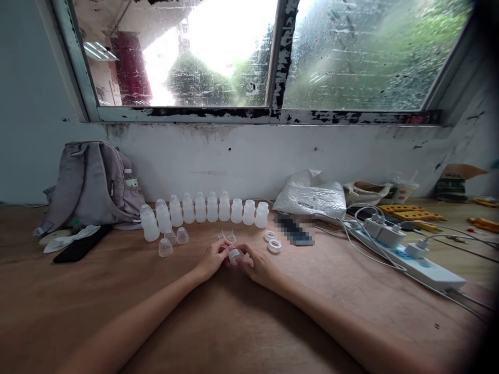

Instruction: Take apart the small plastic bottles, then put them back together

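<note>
My left hand (212, 259) and my right hand (257, 266) meet over the middle of the wooden table, fingers closed around a white bottle collar ring (234, 255). Whether a teat sits inside it I cannot make out. Just beyond the fingers lie two small clear teats (232, 237). To the right rest two white collar rings (275, 246). Left of my hands stand several clear dome caps (166, 248). Behind them runs a curved row of frosted baby bottles (188, 210); those on the left have tops, while the three at the right end, such as this bottle (261, 215), have open necks.
A grey backpack (91, 182) leans at the back left, near a black flat case (82, 244). A silver plastic bag (310, 195) and a blurred-out phone (296, 230) are right of the bottles. A power strip (421, 262) with cables crosses the right side.
</note>
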The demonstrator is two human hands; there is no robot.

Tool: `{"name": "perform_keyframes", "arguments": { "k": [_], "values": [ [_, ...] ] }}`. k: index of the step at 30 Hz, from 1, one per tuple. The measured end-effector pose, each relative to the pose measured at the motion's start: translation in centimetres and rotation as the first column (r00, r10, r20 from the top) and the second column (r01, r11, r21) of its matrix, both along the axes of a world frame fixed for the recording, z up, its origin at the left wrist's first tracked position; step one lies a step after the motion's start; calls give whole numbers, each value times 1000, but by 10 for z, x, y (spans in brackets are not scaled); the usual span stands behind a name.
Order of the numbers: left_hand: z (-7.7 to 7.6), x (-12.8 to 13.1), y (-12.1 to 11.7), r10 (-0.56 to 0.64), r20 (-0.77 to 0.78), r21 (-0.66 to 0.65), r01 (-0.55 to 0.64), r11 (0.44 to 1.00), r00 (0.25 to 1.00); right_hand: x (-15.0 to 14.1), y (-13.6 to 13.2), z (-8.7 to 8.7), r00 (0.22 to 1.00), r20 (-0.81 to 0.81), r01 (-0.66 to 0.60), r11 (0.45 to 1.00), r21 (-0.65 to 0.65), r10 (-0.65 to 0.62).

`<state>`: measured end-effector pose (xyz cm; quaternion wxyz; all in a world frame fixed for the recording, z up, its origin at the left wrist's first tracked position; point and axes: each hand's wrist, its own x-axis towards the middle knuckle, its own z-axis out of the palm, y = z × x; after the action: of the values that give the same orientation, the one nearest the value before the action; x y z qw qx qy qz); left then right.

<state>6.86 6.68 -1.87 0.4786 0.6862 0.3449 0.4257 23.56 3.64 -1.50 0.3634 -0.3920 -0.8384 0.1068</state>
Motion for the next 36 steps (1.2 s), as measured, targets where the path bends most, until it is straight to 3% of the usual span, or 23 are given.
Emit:
{"name": "perform_keyframes", "arguments": {
  "k": [3,7,14,29,36],
  "values": [
    [-3,0,-2,9,87,-98,0,995,996,-9,3,-3,993,-111,37,998,-52,-43],
    [-8,-6,8,109,131,-142,-90,986,985,-26,19,-5,961,-251,73,984,-164,-113],
    [-8,-25,24,200,153,-232,-161,959,968,-41,51,-2,917,-347,116,965,-234,-194],
    [-7,-24,14,74,-18,96,-72,993,997,-39,61,-8,927,-330,103,966,-237,-179],
    [-9,-23,13,55,-31,146,-50,988,998,-40,60,-9,915,-350,113,960,-255,-201]
  ]
}}
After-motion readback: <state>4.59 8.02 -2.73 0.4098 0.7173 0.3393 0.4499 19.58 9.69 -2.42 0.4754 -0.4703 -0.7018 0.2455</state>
